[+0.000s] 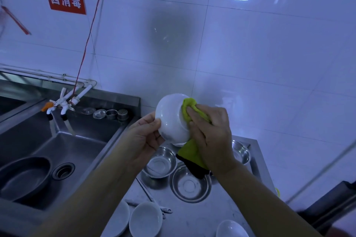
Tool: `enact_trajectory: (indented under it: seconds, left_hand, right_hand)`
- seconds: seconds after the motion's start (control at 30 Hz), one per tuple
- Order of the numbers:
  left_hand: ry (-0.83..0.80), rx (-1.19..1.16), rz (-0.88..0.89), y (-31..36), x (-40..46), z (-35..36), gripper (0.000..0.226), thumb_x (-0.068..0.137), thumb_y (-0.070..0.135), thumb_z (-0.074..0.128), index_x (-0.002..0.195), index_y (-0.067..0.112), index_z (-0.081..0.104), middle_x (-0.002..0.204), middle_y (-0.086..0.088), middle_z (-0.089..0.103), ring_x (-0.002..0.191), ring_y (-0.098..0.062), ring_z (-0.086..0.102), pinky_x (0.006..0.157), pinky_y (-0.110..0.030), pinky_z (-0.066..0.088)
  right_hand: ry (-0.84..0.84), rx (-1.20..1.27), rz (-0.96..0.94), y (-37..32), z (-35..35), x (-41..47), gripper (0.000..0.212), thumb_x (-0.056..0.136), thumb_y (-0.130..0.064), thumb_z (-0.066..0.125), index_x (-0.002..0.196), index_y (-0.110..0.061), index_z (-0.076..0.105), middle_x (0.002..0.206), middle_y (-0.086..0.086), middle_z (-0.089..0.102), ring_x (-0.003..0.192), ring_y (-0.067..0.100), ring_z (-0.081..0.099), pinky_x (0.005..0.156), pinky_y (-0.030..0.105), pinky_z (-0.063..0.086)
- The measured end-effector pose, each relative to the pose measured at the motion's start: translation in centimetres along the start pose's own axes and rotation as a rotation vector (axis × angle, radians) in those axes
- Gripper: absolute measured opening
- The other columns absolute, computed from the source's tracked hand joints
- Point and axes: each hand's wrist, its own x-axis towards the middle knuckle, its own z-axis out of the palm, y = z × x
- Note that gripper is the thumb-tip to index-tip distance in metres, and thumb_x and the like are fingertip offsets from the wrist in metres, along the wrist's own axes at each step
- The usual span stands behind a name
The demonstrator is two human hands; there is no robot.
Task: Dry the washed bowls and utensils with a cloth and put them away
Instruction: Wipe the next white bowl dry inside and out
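white bowl held tilted in air above steel counter, left hand gripping its rim, right hand pressing green cloth against bowl base, fingers curled round cloth, steel bowls and white dishes below, sink at left

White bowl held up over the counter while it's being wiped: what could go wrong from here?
1. The left hand holds the white bowl only at its rim; pressure from the right hand wiping with the green cloth could push it loose.
2. If dropped, it would likely hit the steel bowls directly below and chip.
3. The cloth's hanging end dangles near those bowls and might drag across or snag them.
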Motion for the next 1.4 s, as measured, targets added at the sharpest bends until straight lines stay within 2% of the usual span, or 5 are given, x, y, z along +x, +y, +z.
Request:
enact_trajectory:
  seconds: [0.67,0.87,1.03,1.23,1.4]
  left_hand:
    - [0.183,-0.310,-0.069,-0.8,-0.1,2.3,0.019,0.089,0.008,0.048,0.105,-0.002,0.055,0.089,-0.016,0.064,0.079,-0.020,0.065,0.077,-0.030,0.054]
    - [0.274,-0.473,-0.095,-1.5,-0.1,2.3,0.020,0.096,0.007,0.041,0.101,-0.005,0.057,0.082,-0.021,0.071,0.077,-0.024,0.070,0.070,-0.039,0.055]
    - [0.305,-0.497,-0.113,-1.8,0.2,2.6,0.022,0.097,0.008,0.041,0.095,-0.006,0.058,0.076,-0.019,0.071,0.065,-0.022,0.071,0.062,-0.036,0.057]
    - [0.242,-0.530,-0.202,-1.1,-0.1,2.8,0.031,0.099,0.014,0.037,0.117,-0.005,0.055,0.124,-0.023,0.058,0.121,-0.029,0.052,0.091,-0.041,0.044]
    - [0.196,-0.427,-0.153,-1.3,-0.3,2.4,0.034,0.099,0.015,0.036,0.124,0.000,0.053,0.131,-0.019,0.055,0.125,-0.028,0.049,0.105,-0.038,0.038]
  right_hand:
    - [0.098,-0.242,-0.225,-1.3,3.1,-2.5,0.031,0.096,-0.037,0.051,0.123,-0.027,0.063,0.132,0.003,0.048,0.110,0.028,0.048,0.081,0.046,0.046]
    - [0.133,-0.009,0.098,-0.6,2.3,-1.0,0.039,0.100,-0.030,0.036,0.122,-0.015,0.064,0.123,0.012,0.059,0.102,0.035,0.053,0.090,0.043,0.039]
    - [0.133,-0.169,-0.047,-1.2,3.1,-1.3,0.032,0.097,-0.031,0.044,0.119,-0.025,0.066,0.127,0.003,0.059,0.106,0.029,0.051,0.087,0.044,0.039]
    - [0.197,-0.059,-0.036,0.2,3.2,-2.4,0.031,0.102,-0.032,0.035,0.122,-0.025,0.057,0.130,0.009,0.048,0.112,0.032,0.045,0.100,0.039,0.037]
    - [0.213,0.300,0.310,0.0,2.5,-1.7,0.034,0.099,-0.027,0.034,0.124,-0.022,0.056,0.126,0.010,0.050,0.119,0.021,0.044,0.103,0.038,0.038]
